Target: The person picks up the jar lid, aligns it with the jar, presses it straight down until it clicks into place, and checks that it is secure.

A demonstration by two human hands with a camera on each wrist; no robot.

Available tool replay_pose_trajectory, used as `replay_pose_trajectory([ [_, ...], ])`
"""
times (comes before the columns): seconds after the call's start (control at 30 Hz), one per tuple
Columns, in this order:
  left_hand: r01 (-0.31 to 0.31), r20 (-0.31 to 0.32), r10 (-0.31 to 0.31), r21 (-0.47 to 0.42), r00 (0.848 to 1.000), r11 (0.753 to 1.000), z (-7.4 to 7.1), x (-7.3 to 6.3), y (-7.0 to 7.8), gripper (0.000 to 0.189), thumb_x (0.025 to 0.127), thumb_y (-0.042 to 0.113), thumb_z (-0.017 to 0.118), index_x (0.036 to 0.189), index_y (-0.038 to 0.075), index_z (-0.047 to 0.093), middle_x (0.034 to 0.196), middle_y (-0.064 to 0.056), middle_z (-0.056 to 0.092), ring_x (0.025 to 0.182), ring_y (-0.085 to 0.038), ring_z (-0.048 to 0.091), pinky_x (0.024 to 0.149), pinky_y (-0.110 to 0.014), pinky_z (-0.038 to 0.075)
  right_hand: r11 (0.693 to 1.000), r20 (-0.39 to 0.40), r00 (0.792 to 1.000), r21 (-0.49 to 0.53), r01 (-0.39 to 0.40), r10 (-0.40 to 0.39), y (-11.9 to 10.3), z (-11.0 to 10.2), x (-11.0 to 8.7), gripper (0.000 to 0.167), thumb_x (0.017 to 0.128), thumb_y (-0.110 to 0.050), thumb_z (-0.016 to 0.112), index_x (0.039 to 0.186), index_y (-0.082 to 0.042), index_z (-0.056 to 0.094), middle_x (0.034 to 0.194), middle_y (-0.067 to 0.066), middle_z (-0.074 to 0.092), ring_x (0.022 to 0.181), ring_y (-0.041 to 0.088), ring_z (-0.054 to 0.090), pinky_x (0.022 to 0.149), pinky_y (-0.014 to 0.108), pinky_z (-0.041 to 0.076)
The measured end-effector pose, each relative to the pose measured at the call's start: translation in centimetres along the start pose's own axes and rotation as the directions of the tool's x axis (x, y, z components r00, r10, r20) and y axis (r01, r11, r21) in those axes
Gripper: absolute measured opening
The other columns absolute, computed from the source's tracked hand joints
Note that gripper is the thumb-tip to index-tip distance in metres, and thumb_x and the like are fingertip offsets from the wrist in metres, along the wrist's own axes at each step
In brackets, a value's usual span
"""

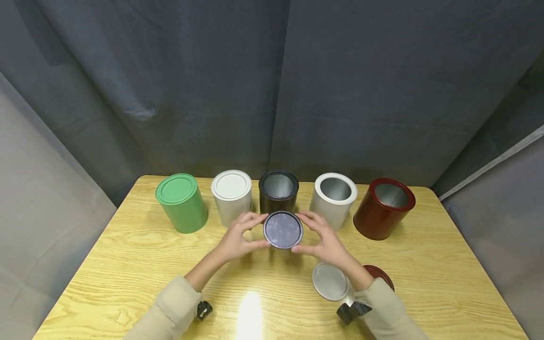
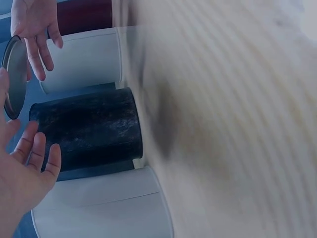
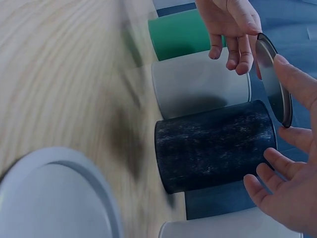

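Observation:
Between both hands is a round black lid (image 1: 283, 230), raised in front of the black can (image 1: 278, 191), whose top is uncovered. My left hand (image 1: 239, 238) pinches the lid's left edge between thumb and fingertips. On the opposite edge, my right hand (image 1: 326, 241) grips it the same way. Both wrist views show the lid's metallic underside, with the remaining fingers of each hand spread below it. The black can (image 3: 215, 146) stands upright close by, its side scuffed.
To the left stand a lidded green can (image 1: 182, 203) and a lidded white can (image 1: 232, 196). An uncovered white can (image 1: 333, 199) and an uncovered dark red can (image 1: 384, 208) are on the right. A white lid (image 1: 330, 282) and a red lid (image 1: 379, 275) lie near the right forearm.

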State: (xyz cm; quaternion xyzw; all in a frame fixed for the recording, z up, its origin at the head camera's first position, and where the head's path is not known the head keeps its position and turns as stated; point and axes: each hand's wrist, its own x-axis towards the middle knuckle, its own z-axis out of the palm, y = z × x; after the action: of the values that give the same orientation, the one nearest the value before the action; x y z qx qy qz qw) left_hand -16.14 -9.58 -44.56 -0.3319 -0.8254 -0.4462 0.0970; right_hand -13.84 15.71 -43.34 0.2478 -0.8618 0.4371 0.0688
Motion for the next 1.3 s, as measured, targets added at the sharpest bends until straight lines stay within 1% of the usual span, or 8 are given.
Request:
replay_pose_trajectory([
  [0.27, 0.005, -0.008, -0.005, -0.012, 1.000, 1.000, -0.6, 0.9, 0.0, 0.066, 0.065, 0.018, 0.082, 0.124, 0.004, 0.056, 0.117, -0.012, 0.053, 0.108, -0.024, 0.049, 0.090, -0.042, 0.041, 0.999, -0.014, 1.000, 0.040, 0.026, -0.025, -0.1, -0.4, 0.9, 0.073, 0.064, -0.016, 0.083, 0.129, -0.003, 0.051, 0.135, 0.020, 0.037, 0.120, 0.037, 0.038, 0.091, 0.053, 0.038],
  [0.5, -0.010, -0.032, 0.009, -0.043, 0.999, 0.999, -0.7, 1.3, 0.1, 0.065, 0.068, 0.014, 0.080, 0.126, 0.002, 0.054, 0.119, -0.012, 0.051, 0.109, -0.024, 0.048, 0.092, -0.041, 0.040, 0.997, -0.030, 0.999, 0.078, 0.014, -0.012, -0.1, -0.5, 1.6, 0.072, 0.064, -0.011, 0.083, 0.128, -0.002, 0.051, 0.136, 0.020, 0.035, 0.122, 0.034, 0.035, 0.090, 0.049, 0.039],
  [0.77, -0.023, -0.085, 0.015, -0.092, 0.996, 0.996, -0.5, 1.7, -0.3, 0.062, 0.069, 0.008, 0.079, 0.125, 0.001, 0.054, 0.119, -0.013, 0.051, 0.106, -0.023, 0.048, 0.086, -0.034, 0.043, 0.994, -0.063, 0.998, 0.108, 0.022, -0.015, -2.2, -0.9, 2.0, 0.068, 0.065, 0.000, 0.079, 0.125, 0.008, 0.049, 0.134, 0.027, 0.035, 0.121, 0.040, 0.034, 0.086, 0.050, 0.038],
  [0.87, -0.010, -0.103, 0.000, -0.099, 0.995, 0.995, -0.5, 2.0, -0.2, 0.060, 0.069, 0.006, 0.078, 0.124, 0.000, 0.055, 0.117, -0.014, 0.052, 0.098, -0.023, 0.049, 0.080, -0.033, 0.043, 0.995, -0.070, 0.997, 0.101, 0.028, -0.021, -1.5, -0.8, 2.3, 0.069, 0.066, -0.004, 0.080, 0.126, 0.006, 0.049, 0.133, 0.027, 0.035, 0.120, 0.039, 0.034, 0.086, 0.046, 0.039],
  [0.93, -0.009, -0.121, -0.004, -0.109, 0.993, 0.994, -0.5, 2.2, 0.1, 0.058, 0.069, 0.003, 0.077, 0.122, -0.004, 0.055, 0.115, -0.018, 0.052, 0.093, -0.026, 0.049, 0.076, -0.038, 0.044, 0.994, -0.071, 0.997, 0.106, 0.021, -0.013, -0.7, -0.7, 2.6, 0.070, 0.066, -0.006, 0.080, 0.128, 0.003, 0.049, 0.134, 0.025, 0.034, 0.121, 0.036, 0.034, 0.087, 0.045, 0.039],
  [1.07, -0.019, -0.159, -0.002, -0.128, 0.987, 0.992, -1.2, 2.7, 1.9, 0.053, 0.069, -0.002, 0.075, 0.117, -0.011, 0.055, 0.110, -0.025, 0.053, 0.087, -0.035, 0.050, 0.071, -0.046, 0.044, 0.991, -0.076, 0.997, 0.130, 0.010, 0.000, 0.6, -0.6, 3.3, 0.071, 0.067, -0.010, 0.081, 0.130, -0.003, 0.049, 0.136, 0.021, 0.033, 0.123, 0.030, 0.033, 0.088, 0.046, 0.038],
  [1.2, 0.010, -0.177, -0.037, -0.151, 0.984, 0.988, -1.7, 3.1, 3.2, 0.050, 0.070, -0.004, 0.074, 0.115, -0.013, 0.055, 0.106, -0.026, 0.055, 0.085, -0.031, 0.050, 0.071, -0.048, 0.044, 0.991, -0.088, 0.996, 0.130, 0.020, -0.009, 0.6, -0.7, 3.8, 0.072, 0.066, -0.009, 0.081, 0.130, -0.004, 0.049, 0.136, 0.020, 0.034, 0.122, 0.030, 0.034, 0.088, 0.045, 0.038],
  [1.3, 0.034, -0.186, -0.066, -0.171, 0.980, 0.985, -1.8, 3.3, 3.5, 0.049, 0.070, -0.005, 0.073, 0.114, -0.013, 0.056, 0.104, -0.026, 0.055, 0.084, -0.024, 0.048, 0.071, -0.049, 0.044, 0.990, -0.088, 0.996, 0.139, 0.008, 0.004, -1.2, -1.3, 4.1, 0.070, 0.066, -0.002, 0.079, 0.129, 0.003, 0.048, 0.134, 0.026, 0.034, 0.121, 0.035, 0.035, 0.088, 0.047, 0.037],
])
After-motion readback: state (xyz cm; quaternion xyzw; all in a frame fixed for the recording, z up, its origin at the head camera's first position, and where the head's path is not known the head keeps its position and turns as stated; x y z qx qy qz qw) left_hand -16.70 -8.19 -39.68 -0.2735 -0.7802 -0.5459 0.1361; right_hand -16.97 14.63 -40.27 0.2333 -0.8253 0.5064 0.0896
